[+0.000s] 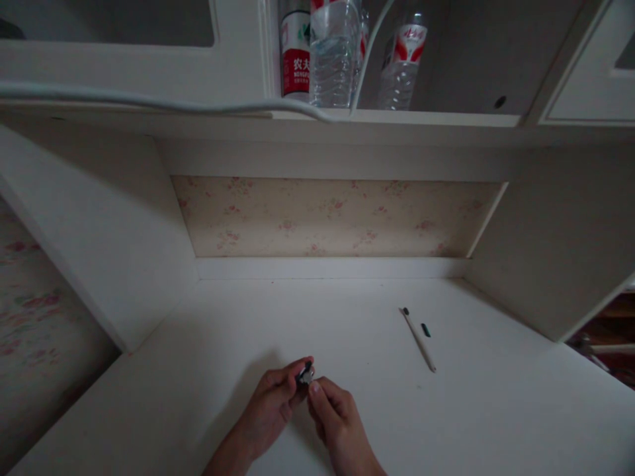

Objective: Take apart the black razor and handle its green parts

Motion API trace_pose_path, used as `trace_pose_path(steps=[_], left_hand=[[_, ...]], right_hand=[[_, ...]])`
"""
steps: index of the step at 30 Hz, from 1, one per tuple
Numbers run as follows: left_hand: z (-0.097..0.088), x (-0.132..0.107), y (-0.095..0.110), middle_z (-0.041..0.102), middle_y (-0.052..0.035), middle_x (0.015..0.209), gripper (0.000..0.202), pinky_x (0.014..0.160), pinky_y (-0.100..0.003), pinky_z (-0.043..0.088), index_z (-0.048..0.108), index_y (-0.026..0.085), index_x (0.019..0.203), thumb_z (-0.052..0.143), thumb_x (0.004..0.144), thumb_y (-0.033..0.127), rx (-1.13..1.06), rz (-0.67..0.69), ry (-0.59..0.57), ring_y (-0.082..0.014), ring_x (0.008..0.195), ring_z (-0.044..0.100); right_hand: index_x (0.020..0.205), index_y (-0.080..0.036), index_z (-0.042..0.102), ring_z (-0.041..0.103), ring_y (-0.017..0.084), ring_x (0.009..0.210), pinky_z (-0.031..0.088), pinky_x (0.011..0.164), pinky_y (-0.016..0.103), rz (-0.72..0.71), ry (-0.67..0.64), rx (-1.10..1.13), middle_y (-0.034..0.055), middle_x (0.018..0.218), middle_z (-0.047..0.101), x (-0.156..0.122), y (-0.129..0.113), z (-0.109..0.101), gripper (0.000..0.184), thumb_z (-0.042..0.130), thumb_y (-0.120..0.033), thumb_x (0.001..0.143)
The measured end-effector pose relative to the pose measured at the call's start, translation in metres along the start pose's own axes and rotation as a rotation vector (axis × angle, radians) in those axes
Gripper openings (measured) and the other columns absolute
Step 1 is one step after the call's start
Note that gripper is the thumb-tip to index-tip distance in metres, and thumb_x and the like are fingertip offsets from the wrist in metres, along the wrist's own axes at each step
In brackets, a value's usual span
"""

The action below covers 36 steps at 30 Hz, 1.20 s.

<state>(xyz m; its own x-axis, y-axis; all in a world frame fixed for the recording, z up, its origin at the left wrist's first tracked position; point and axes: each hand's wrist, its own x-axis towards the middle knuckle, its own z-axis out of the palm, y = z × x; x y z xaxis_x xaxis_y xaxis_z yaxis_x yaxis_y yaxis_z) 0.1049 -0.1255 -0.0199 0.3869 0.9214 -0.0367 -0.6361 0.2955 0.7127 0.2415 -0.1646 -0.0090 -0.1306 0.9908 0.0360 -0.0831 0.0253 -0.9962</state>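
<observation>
Both of my hands meet low over the white desk (208, 370), near its front edge. My left hand (272, 403) pinches a small dark object (305, 375) with a silvery part between thumb and fingers. My right hand (333, 411) is closed too, its thumb and fingertips pressed against the same object from the right. I cannot make out what the object is. A thin white pen (419, 340) lies to the right of my hands, with a small dark cap-like piece (425, 330) beside it.
A shelf above holds several plastic water bottles (332, 53), and a white cable (149, 102) runs along its edge. White side panels close the desk nook left and right. Floral wallpaper (327, 218) backs it.
</observation>
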Motion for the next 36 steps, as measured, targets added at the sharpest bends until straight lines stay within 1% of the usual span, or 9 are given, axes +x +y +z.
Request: trace_pose_path(steps=[4,10,15,20,23,26,30,33,36], left_hand=[[-0.003,-0.001,0.002,0.069,-0.0093,0.112,0.027,0.087,-0.025,0.048,0.076,0.016,0.088,0.08,0.065,0.03,0.04,0.001,0.001,-0.018,0.096,0.064],[-0.008,-0.003,0.004,0.068,-0.009,0.114,0.024,0.088,-0.027,0.046,0.076,0.018,0.089,0.078,0.067,0.029,0.098,0.007,-0.033,-0.019,0.097,0.063],[-0.003,-0.005,0.011,0.072,-0.0117,0.103,0.031,0.082,-0.026,0.047,0.074,0.016,0.098,0.076,0.071,0.03,0.153,-0.039,-0.07,-0.0194,0.093,0.063],[-0.004,-0.004,0.01,0.072,-0.0106,0.099,0.026,0.074,-0.021,0.047,0.075,0.015,0.095,0.074,0.073,0.028,0.13,-0.049,-0.082,-0.0145,0.083,0.063],[-0.008,-0.003,0.006,0.07,-0.0118,0.108,0.027,0.072,-0.02,0.047,0.075,0.014,0.093,0.076,0.071,0.03,0.13,-0.032,-0.053,-0.0152,0.085,0.063],[-0.009,-0.002,0.005,0.067,-0.0117,0.116,0.026,0.079,-0.023,0.048,0.075,0.015,0.091,0.077,0.069,0.03,0.118,-0.012,-0.02,-0.0187,0.094,0.063],[-0.006,-0.002,0.006,0.067,-0.012,0.115,0.027,0.092,-0.03,0.045,0.075,0.016,0.092,0.076,0.07,0.031,0.101,-0.001,-0.015,-0.0214,0.101,0.061],[-0.003,-0.002,0.007,0.068,-0.0115,0.113,0.025,0.091,-0.032,0.045,0.075,0.018,0.09,0.076,0.07,0.032,0.112,0.034,-0.007,-0.0215,0.099,0.062],[-0.003,-0.001,0.007,0.07,-0.0114,0.109,0.025,0.089,-0.032,0.045,0.075,0.018,0.089,0.077,0.068,0.032,0.129,0.069,0.013,-0.0209,0.095,0.063]], right_hand=[[0.064,-0.018,0.045,0.024,0.005,0.041,0.016,0.038,0.02,0.055,-0.016,0.079,-0.0073,0.051,0.033,0.001,-0.004,0.001,0.048,0.049,-0.062,0.082],[0.06,-0.018,0.045,0.02,0.003,0.033,0.011,0.032,0.019,0.174,-0.083,0.205,-0.0093,0.042,0.032,0.003,-0.012,-0.001,0.053,0.055,-0.068,0.074],[0.07,-0.016,0.052,0.021,0.002,0.027,0.009,0.027,0.018,0.263,-0.16,0.342,-0.0094,0.041,0.038,0.005,-0.012,-0.004,0.05,0.058,-0.066,0.073],[0.07,-0.016,0.051,0.02,0.002,0.027,0.012,0.025,0.016,0.243,-0.203,0.407,-0.01,0.042,0.038,0.004,-0.012,-0.003,0.048,0.058,-0.063,0.076],[0.07,-0.017,0.049,0.02,0.001,0.027,0.013,0.025,0.015,0.249,-0.199,0.416,-0.0104,0.044,0.037,0.003,-0.012,-0.002,0.049,0.057,-0.065,0.076],[0.068,-0.017,0.049,0.022,0.002,0.028,0.015,0.026,0.015,0.252,-0.214,0.384,-0.0104,0.043,0.037,0.003,-0.014,-0.003,0.05,0.055,-0.066,0.076],[0.066,-0.015,0.053,0.024,0.002,0.027,0.015,0.026,0.016,0.205,-0.218,0.34,-0.0085,0.041,0.039,0.003,-0.018,-0.005,0.053,0.048,-0.066,0.081],[0.066,-0.014,0.054,0.029,0.002,0.027,0.016,0.027,0.016,0.184,-0.234,0.331,-0.0067,0.045,0.044,0.004,-0.019,-0.006,0.052,0.05,-0.064,0.08],[0.081,-0.014,0.057,0.034,0.002,0.029,0.022,0.027,0.015,0.121,-0.218,0.255,-0.0058,0.056,0.051,0.008,-0.013,-0.007,0.046,0.06,-0.059,0.077]])
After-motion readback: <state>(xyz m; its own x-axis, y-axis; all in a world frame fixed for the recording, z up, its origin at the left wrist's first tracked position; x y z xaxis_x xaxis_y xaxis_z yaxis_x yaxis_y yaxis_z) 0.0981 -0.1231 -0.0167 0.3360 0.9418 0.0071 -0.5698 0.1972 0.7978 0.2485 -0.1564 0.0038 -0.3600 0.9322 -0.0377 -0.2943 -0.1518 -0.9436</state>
